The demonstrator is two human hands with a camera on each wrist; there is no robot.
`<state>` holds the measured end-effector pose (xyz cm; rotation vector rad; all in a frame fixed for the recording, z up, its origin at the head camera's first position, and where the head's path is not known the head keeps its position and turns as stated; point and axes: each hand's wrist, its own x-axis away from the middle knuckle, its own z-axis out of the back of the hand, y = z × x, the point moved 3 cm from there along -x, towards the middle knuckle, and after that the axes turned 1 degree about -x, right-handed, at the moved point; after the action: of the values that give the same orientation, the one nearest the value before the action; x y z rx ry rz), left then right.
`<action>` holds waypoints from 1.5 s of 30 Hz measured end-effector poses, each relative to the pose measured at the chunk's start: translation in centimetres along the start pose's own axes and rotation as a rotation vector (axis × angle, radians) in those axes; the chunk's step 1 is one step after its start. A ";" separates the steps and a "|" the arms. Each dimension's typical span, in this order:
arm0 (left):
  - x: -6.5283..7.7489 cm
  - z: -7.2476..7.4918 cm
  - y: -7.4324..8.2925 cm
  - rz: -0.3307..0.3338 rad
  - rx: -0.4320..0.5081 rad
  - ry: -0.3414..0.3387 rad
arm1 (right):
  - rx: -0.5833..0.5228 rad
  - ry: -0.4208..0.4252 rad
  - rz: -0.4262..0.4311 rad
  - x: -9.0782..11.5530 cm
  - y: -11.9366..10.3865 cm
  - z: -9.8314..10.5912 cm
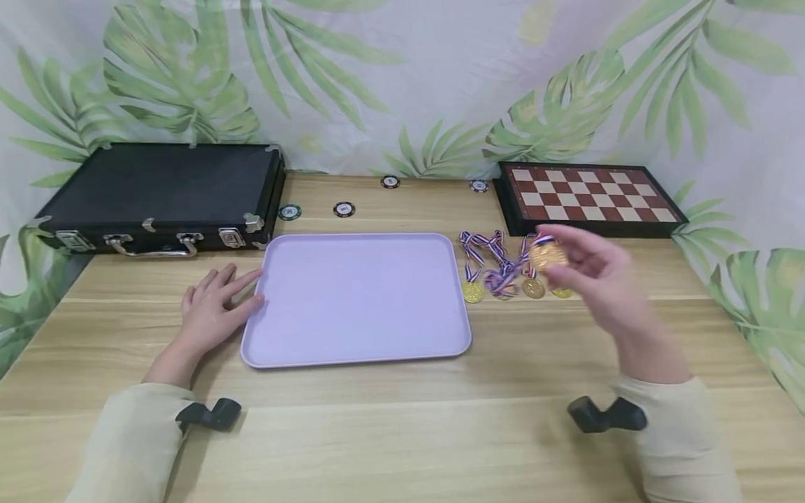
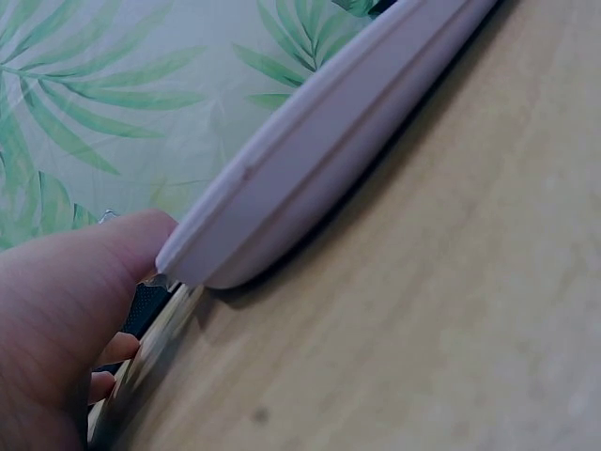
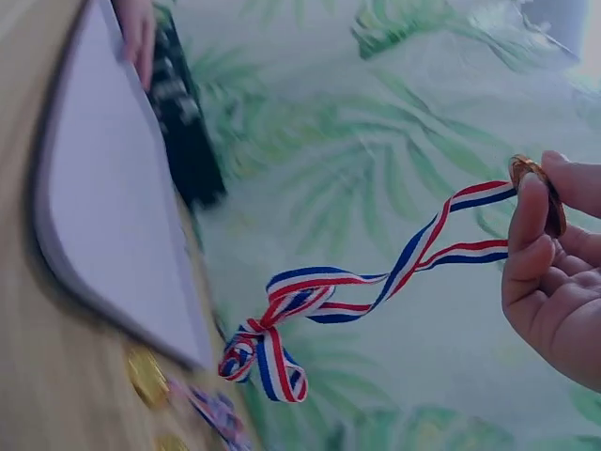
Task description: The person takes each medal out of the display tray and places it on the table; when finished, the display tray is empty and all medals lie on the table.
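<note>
My right hand (image 1: 600,276) pinches a gold medal (image 1: 547,256) between thumb and fingers, raised over the table. In the right wrist view its striped ribbon (image 3: 404,272), red, white and blue, trails from the medal in a loose knot. Below and left of that hand, several more medals (image 1: 473,291) with bunched ribbons lie beside a pale lilac tray (image 1: 358,300). My left hand (image 1: 216,307) rests at the tray's left edge, its fingers relaxed and spread. The left wrist view shows the thumb (image 2: 141,240) touching the tray's rim (image 2: 282,160).
A black case (image 1: 163,188) with metal latches stands at the back left. Several poker chips (image 1: 344,209) lie behind the tray. A checkered board box (image 1: 591,199) sits at the back right, just behind the medals. A leaf-patterned cloth (image 1: 390,84) hangs behind the table.
</note>
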<state>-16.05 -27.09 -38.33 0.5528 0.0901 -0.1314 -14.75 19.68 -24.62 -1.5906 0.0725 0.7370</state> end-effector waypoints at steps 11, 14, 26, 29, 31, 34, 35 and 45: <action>0.0 0.1 0.2 0.002 0.001 -0.003 | 0.088 0.381 -0.287 1.4 -0.9 10.6; -0.1 0.1 0.2 0.000 0.007 0.005 | 0.119 0.434 -0.361 1.0 0.7 12.9; -0.2 0.1 0.2 -0.010 0.003 0.004 | 0.178 0.480 -0.470 0.3 6.9 16.4; -0.1 0.1 0.2 -0.009 0.004 0.007 | 0.187 0.472 -0.493 1.4 8.0 16.2; 0.0 0.0 0.1 -0.005 0.004 0.005 | 0.219 0.444 -0.512 2.2 8.5 16.1; 0.0 -0.2 0.0 0.000 0.001 -0.002 | 0.285 0.365 -0.558 3.5 9.1 15.8; 0.1 -0.2 0.0 0.001 0.000 -0.003 | 0.319 0.329 -0.573 3.9 9.3 15.8; 0.0 0.2 0.2 0.002 -0.004 0.006 | 0.545 0.153 -0.676 6.9 10.5 15.5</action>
<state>-16.00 -27.02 -38.10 0.5491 0.0958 -0.1271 -20.46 34.41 -36.73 -1.0398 -0.1402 0.0485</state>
